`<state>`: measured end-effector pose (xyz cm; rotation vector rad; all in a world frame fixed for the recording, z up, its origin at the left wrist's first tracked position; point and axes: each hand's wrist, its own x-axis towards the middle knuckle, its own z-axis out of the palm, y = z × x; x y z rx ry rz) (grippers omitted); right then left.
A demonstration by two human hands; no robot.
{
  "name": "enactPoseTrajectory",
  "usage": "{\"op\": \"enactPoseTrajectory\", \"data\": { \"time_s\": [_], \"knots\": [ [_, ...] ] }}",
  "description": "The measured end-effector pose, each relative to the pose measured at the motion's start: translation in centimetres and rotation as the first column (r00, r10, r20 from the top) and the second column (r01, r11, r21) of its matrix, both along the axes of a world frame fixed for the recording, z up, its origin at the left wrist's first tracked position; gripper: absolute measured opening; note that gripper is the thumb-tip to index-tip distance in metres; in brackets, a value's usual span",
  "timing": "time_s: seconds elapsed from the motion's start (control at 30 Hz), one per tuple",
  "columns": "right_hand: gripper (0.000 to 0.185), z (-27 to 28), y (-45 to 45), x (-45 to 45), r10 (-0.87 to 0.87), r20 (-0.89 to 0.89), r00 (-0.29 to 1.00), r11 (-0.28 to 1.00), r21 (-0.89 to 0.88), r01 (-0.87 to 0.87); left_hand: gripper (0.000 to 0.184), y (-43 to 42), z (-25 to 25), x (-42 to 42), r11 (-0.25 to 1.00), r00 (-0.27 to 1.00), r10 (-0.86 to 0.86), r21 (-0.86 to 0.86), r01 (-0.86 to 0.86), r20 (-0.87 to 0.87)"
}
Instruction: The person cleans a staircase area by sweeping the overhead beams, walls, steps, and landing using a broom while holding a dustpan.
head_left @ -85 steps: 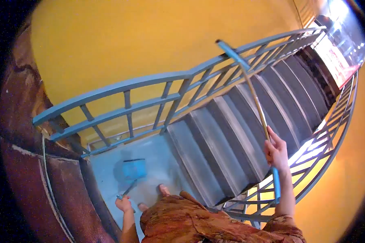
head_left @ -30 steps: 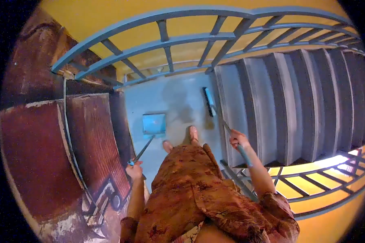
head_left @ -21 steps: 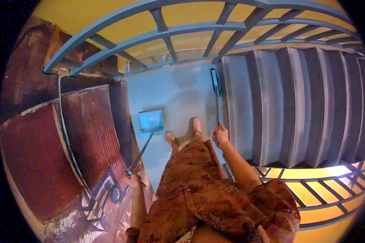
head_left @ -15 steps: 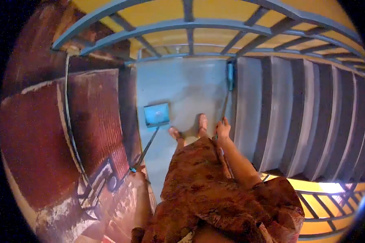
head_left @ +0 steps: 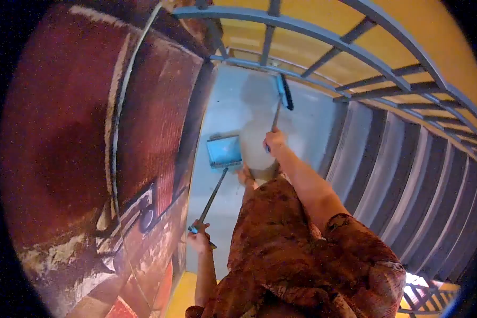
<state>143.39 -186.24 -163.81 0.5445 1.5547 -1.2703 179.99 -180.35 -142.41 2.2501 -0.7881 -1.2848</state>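
My right hand [head_left: 274,141] is closed around the handle of a broom [head_left: 284,93], whose blue head with dark bristles is on the landing floor near the railing. In my left hand [head_left: 200,238] is the top of the long handle of a blue dustpan [head_left: 225,152]. The pan rests on the floor to the left of the broom, its tray facing up. I cannot make out whether there is dirt in it. One bare foot shows just beside the pan; the other is mostly hidden behind my right arm and clothing.
Stairs [head_left: 376,164] run along the right side. A blue-grey metal railing [head_left: 302,29] curves across the far side, with yellow wall behind. On the left stands a dark red painted wall [head_left: 63,132] with a thin pipe. The pale floor [head_left: 312,114] carries a shadow.
The broom has moved left, away from the stair edge, with my right hand. My view has turned, and the dustpan and my left hand appear farther right in it.
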Motion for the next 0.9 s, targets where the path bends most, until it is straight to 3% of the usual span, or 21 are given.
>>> {"op": "enactPoseTrajectory", "data": {
  "time_s": [0.03, 0.1, 0.13, 0.17, 0.2, 0.23, 0.27, 0.3, 0.37, 0.4, 0.43, 0.47, 0.5, 0.57, 0.6, 0.67, 0.7, 0.77, 0.83, 0.9],
  "knots": [
    [0.028, 0.0, -1.4, 1.9, 0.043, 0.035, 0.998, 0.997, -0.067, -0.041, 0.026, -0.1, -0.3, 1.0, 1.0, 1.0, 0.02, -0.004, -0.02, -0.002],
    [0.034, 0.2, -4.6, 4.6, 0.117, 0.063, 0.991, 0.983, -0.151, -0.106, 0.027, 0.6, -0.8, 3.2, 0.968, 0.941, 0.211, -0.074, -0.238, -0.263],
    [0.041, 0.4, -6.1, 5.8, 0.327, -0.111, 0.938, 0.943, -0.027, -0.332, 0.028, 1.4, -2.3, 5.7, 0.992, 0.974, 0.065, -0.092, -0.087, -0.217],
    [0.049, -0.1, -7.1, 6.7, 0.527, -0.253, 0.811, 0.85, 0.133, -0.51, 0.028, 1.6, -2.6, 6.9, 0.989, 0.972, 0.084, -0.098, -0.108, -0.221],
    [0.049, -0.6, -7.7, 7.2, 0.54, -0.256, 0.801, 0.841, 0.133, -0.525, 0.028, 2.0, -2.9, 8.1, 0.99, 0.976, 0.097, -0.085, -0.115, -0.196],
    [0.052, -1.1, -8.0, 7.0, 0.752, -0.36, 0.552, 0.646, 0.238, -0.725, 0.029, 2.3, -3.4, 9.1, 0.99, 0.98, 0.105, -0.071, -0.119, -0.169],
    [0.056, -1.8, -7.7, 6.7, 0.877, -0.416, 0.239, 0.403, 0.368, -0.838, 0.031, 2.0, -2.1, 8.3, 0.993, 0.998, 0.055, -0.103, -0.058, -0.032],
    [0.056, -1.5, -7.1, 6.4, 0.882, -0.412, 0.228, 0.392, 0.373, -0.841, 0.031, 2.2, -2.2, 9.3, 0.993, 0.997, 0.066, -0.097, -0.07, -0.035],
    [0.06, -0.9, -5.0, 4.9, 0.914, -0.376, 0.151, 0.316, 0.431, -0.845, 0.034, 3.0, -2.6, 11.4, 0.971, 0.941, 0.224, -0.021, -0.237, -0.252],
    [0.048, -1.4, -3.0, 4.1, 0.882, -0.472, 0.017, 0.265, 0.465, -0.845, 0.034, 3.0, -2.5, 11.3, 0.97, 0.937, 0.232, -0.015, -0.244, -0.259],
    [0.037, -1.5, -0.7, 3.3, 0.823, -0.556, -0.119, 0.219, 0.503, -0.836, 0.034, 2.8, -2.4, 11.1, 0.981, 0.972, 0.186, -0.03, -0.192, -0.147],
    [0.049, -0.5, 1.3, 2.1, 0.845, -0.511, -0.158, 0.122, 0.471, -0.874, 0.035, 2.8, -2.3, 10.9, 0.99, 0.99, 0.137, -0.038, -0.138, -0.03],
    [0.062, 1.2, 2.8, 1.1, 0.862, -0.466, -0.2, 0.024, 0.431, -0.902, 0.035, 2.8, -2.3, 11.0, 0.989, 0.989, 0.143, -0.034, -0.144, -0.039],
    [0.058, 9.6, 3.1, 0.9, 0.937, -0.35, -0.01, 0.12, 0.347, -0.93, 0.037, 2.7, -2.1, 11.7, 0.987, 0.987, 0.157, 0.017, -0.157, -0.01],
    [0.058, 10.9, 3.8, 0.7, 0.936, -0.352, -0.016, 0.116, 0.351, -0.929, 0.037, 2.7, -2.2, 11.9, 0.987, 0.987, 0.162, 0.015, -0.162, -0.014],
    [0.053, 12.0, 4.9, 0.7, 0.914, -0.195, 0.355, 0.387, 0.162, -0.908, 0.037, 3.2, -2.6, 12.6, 0.975, 0.975, 0.221, 0.019, -0.22, -0.018],
    [0.053, 10.9, 4.7, 1.4, 0.915, -0.193, 0.353, 0.384, 0.156, -0.91, 0.037, 3.7, -3.2, 13.1, 0.974, 0.974, 0.224, 0.017, -0.224, -0.013],
    [0.049, 6.7, 3.4, 3.2, 0.779, -0.625, -0.041, 0.341, 0.479, -0.809, 0.035, 4.7, -4.5, 13.9, 0.98, 0.98, 0.196, -0.033, -0.196, -0.014],
    [0.049, 2.9, -0.6, 4.2, 0.791, -0.612, -0.008, 0.373, 0.492, -0.787, 0.034, 4.2, -3.1, 12.9, 0.981, 0.981, 0.193, -0.017, -0.192, 0.035],
    [0.051, -1.0, -4.0, 4.6, 0.897, -0.44, -0.041, 0.24, 0.564, -0.79, 0.033, 4.0, -1.9, 11.9, 0.982, 0.978, 0.188, 0.008, -0.189, 0.09]
  ]
}}
